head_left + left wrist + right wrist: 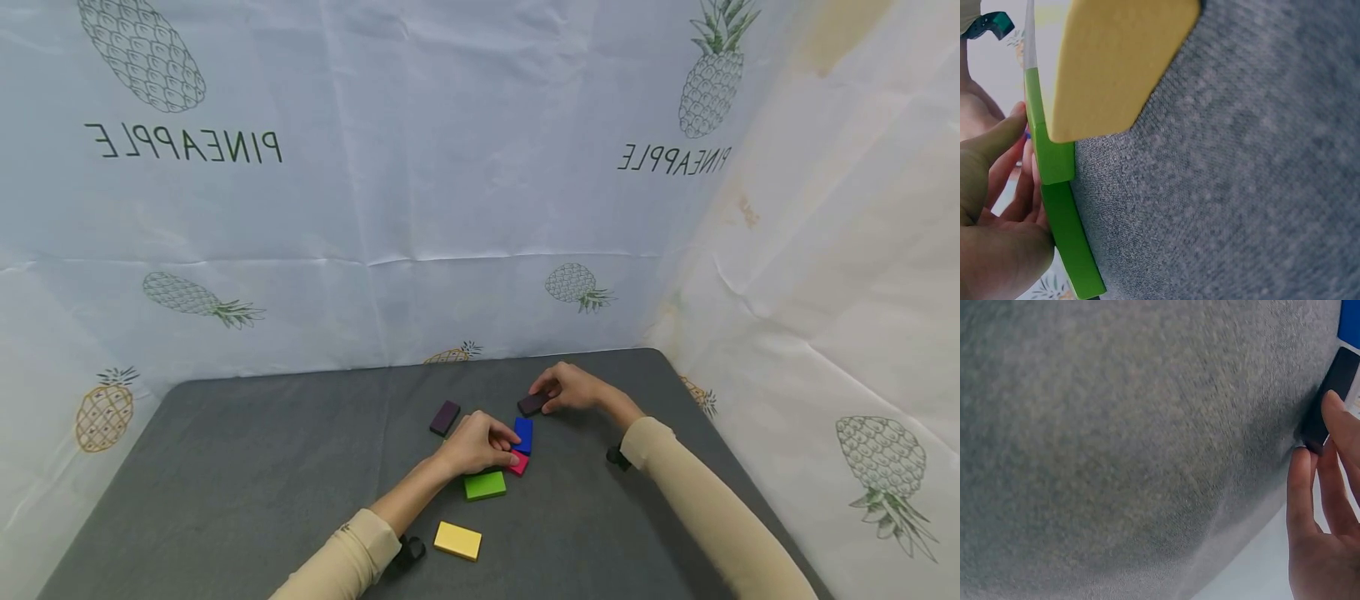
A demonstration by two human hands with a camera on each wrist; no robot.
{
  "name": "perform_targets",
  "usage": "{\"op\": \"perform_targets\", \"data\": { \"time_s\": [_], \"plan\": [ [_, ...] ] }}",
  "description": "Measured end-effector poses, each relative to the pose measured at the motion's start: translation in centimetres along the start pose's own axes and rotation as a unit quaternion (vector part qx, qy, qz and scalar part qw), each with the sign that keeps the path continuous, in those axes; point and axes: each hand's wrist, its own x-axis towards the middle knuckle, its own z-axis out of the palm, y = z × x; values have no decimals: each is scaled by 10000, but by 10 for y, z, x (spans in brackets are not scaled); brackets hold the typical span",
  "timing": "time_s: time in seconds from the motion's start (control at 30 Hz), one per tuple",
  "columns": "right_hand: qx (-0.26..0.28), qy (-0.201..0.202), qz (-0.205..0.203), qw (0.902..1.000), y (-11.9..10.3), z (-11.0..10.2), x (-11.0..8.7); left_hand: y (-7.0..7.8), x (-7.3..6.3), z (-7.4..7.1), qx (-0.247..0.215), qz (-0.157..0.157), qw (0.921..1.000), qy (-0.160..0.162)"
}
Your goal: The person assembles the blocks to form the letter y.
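My left hand (474, 443) reaches over the middle of the table, its thumb and forefinger pinching a red block (519, 464). The fingers partly cover that block. Against it, at the forefinger's tip, lies a blue block (523, 435). Beyond the blue one, my right hand (573, 388) pinches a dark block (533, 404) between thumb and fingers, one end close to the blue block. In the right wrist view, the thumb lies along the dark block's (1334, 394) side. A light green block (485, 486) lies just below my left hand.
A yellow block (457, 541) sits nearer me, beside the left wrist. Another dark block (445, 417) lies left of the left hand. The left wrist view shows a darker green block (1072, 244) end to end with the light green. White pineapple-print cloth (480, 183) hangs around the grey table.
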Motion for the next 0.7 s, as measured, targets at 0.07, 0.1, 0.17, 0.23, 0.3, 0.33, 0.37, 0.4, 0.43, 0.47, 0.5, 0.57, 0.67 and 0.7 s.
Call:
{"op": "perform_targets", "data": {
  "time_s": [0.07, 0.1, 0.17, 0.23, 0.3, 0.33, 0.37, 0.4, 0.43, 0.47, 0.5, 0.57, 0.67, 0.7],
  "plan": [
    [4, -1, -13, 10000, 0, 2, 0, 0, 0, 0, -1, 0, 10000, 5],
    [45, 15, -19, 10000, 0, 2, 0, 0, 0, 0, 3, -8, 10000, 6],
    [222, 130, 42, 9997, 0, 4, 0, 0, 0, 0, 8, -20, 10000, 2],
    [518, 303, 202, 9980, 0, 5, -2, 0, 0, 0, -4, -32, 10000, -12],
    [857, 525, 485, 9938, -1, 8, -3, 0, 0, 0, -22, -32, 10000, -28],
    [1004, 639, 657, 9907, -1, 10, -4, 0, 0, 0, -32, -38, 10000, -37],
    [1102, 726, 816, 9879, -1, 11, -5, -1, 0, 0, -43, -46, 10000, -46],
    [1199, 797, 968, 9848, -2, 13, -5, -1, 0, 0, -50, -51, 10000, -53],
    [1256, 866, 1102, 9821, -2, 16, -6, -1, 0, 0, -53, -57, 10000, -55],
    [1297, 926, 1223, 9796, -2, 18, -7, -1, 0, 0, -54, -63, 9999, -56],
    [1333, 970, 1300, 9777, -3, 19, -8, -1, 0, 0, -55, -69, 9999, -58],
    [1345, 1024, 1375, 9760, -3, 23, -10, 0, 0, 0, -43, -66, 10000, -54],
    [1346, 1047, 1392, 9755, -5, 26, -11, 0, 0, 0, -3, -72, 10000, -42],
    [1355, 1031, 1377, 9757, -5, 26, -12, 0, 0, 0, 10, -78, 10000, -40]
  ]
}}
